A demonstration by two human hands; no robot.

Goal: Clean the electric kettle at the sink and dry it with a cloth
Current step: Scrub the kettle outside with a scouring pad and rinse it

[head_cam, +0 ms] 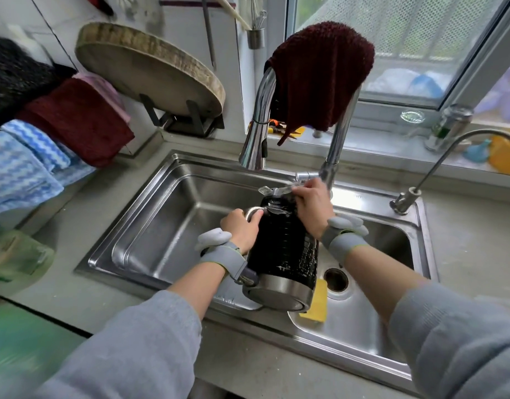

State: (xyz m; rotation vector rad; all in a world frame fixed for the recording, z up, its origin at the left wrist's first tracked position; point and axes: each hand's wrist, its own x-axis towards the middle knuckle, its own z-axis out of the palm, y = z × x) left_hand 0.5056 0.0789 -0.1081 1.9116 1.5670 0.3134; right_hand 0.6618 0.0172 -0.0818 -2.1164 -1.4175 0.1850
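Note:
A black electric kettle (285, 249) with a steel base is held tilted over the sink (150, 226), its base toward me and its top pointing away. My left hand (241, 228) grips the kettle's upper left side near its rim. My right hand (313, 207) curls over the kettle's top at the open lid, fingers on the shiny lid part. A dark red cloth (323, 73) hangs over the tall faucet (258, 125). No water is seen running.
A yellow sponge (317, 303) lies in the right basin beside the drain (336, 279). A small second tap (438, 168) stands at the right. Cloths (75, 119) hang at the left beneath a round wooden board (150, 70). Jars sit on the windowsill.

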